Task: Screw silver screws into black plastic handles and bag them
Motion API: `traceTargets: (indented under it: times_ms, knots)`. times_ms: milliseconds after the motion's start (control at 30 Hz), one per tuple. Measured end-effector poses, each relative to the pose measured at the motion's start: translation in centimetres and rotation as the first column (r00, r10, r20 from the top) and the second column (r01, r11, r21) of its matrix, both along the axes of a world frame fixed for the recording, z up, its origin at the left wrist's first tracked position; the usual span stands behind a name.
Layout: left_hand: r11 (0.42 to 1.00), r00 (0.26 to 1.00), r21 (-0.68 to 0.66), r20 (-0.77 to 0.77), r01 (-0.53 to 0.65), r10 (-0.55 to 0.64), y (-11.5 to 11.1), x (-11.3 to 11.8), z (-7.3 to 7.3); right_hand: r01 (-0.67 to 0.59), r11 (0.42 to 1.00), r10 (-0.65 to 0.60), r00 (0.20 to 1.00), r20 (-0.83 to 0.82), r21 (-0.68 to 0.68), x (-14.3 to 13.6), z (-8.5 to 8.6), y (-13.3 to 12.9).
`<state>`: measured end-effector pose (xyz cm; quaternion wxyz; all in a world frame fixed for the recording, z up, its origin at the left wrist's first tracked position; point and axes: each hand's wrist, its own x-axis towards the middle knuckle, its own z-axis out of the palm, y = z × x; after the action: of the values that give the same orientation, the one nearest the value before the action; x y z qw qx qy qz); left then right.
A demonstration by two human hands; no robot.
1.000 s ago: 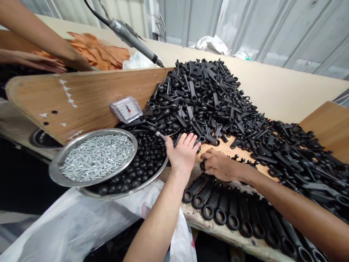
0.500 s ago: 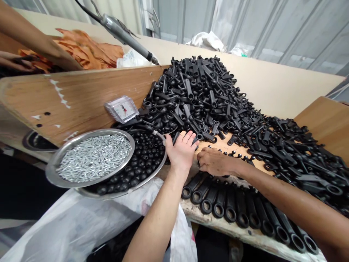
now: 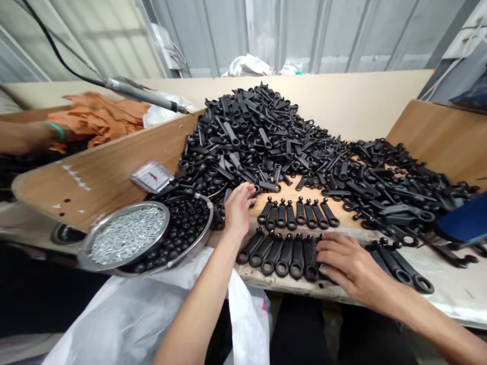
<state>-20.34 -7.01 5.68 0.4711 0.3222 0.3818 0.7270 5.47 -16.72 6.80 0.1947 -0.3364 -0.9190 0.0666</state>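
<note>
My right hand [image 3: 346, 261] lies over the front row of black ring-ended levers [image 3: 282, 258], fingers stretched out and touching them. It covers several levers in the row. Behind that row stands a shorter row of smaller black levers with ball tips [image 3: 300, 212]. My left hand [image 3: 239, 210] is raised beside the left end of this back row, near the foot of a big heap of loose black levers [image 3: 251, 132]. Its fingers are loosely bent and apart, with nothing visible in them.
A steel bowl of screws [image 3: 85, 251] overlaps a steel basin of black balls [image 3: 208, 228] at the left. A small clock [image 3: 152, 176] leans by the wooden divider [image 3: 114, 157]. Above hangs a power screwdriver [image 3: 144, 95]. Another person's arm [image 3: 26, 138] reaches in; a blue object [image 3: 464, 218] is right.
My right hand has moved from the back row toward me onto the front row, uncovering the smaller levers. My left hand has turned from palm-up to sideways, its fingers more bent. The view has shifted right.
</note>
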Motion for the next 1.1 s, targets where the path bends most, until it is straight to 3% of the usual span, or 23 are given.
traceTargets:
  times_ms: [100, 200, 333, 500, 633, 733, 1100]
  knots:
    - [1.0, 0.978, -0.024, -0.21, -0.002, -0.003, -1.4, -0.7, 0.4, -0.003, 1.0, 0.002, 1.0, -0.01, -0.017, -2.1, -1.8, -1.7]
    - [0.995, 0.885, -0.096, -0.464, -0.003, -0.043, -4.1, -2.1, -0.4, -0.01, 1.0, 0.01, 1.0, 0.011, -0.007, -5.4, -2.8, -2.2]
    - [0.983, 0.657, -0.186, -0.741, -0.002, -0.139, -8.9, -3.8, -2.5, -0.017, 0.999, 0.016, 1.0, 0.021, 0.03, -8.9, -4.0, -1.7]
    - [0.973, 0.383, -0.229, -0.899, 0.007, -0.214, -12.6, -4.2, -4.2, 0.019, 0.999, -0.02, 0.999, 0.025, 0.049, -11.4, -5.4, -1.0]
    - [0.976, 0.214, -0.217, -0.953, 0.015, -0.216, -12.8, -4.0, -4.9, 0.026, 0.999, -0.027, 0.998, 0.057, 0.028, -12.4, -5.6, -0.7]
    - [0.982, 0.138, -0.188, -0.972, 0.021, -0.189, -12.4, -3.9, -5.1, -0.005, 1.0, 0.005, 0.997, 0.076, 0.002, -12.3, -5.6, -0.5]
    - [0.978, 0.043, -0.199, -0.979, 0.066, -0.202, -11.7, -4.5, -4.9, -0.111, 0.994, 0.111, 0.988, 0.106, -0.004, -11.6, -5.0, 0.5]
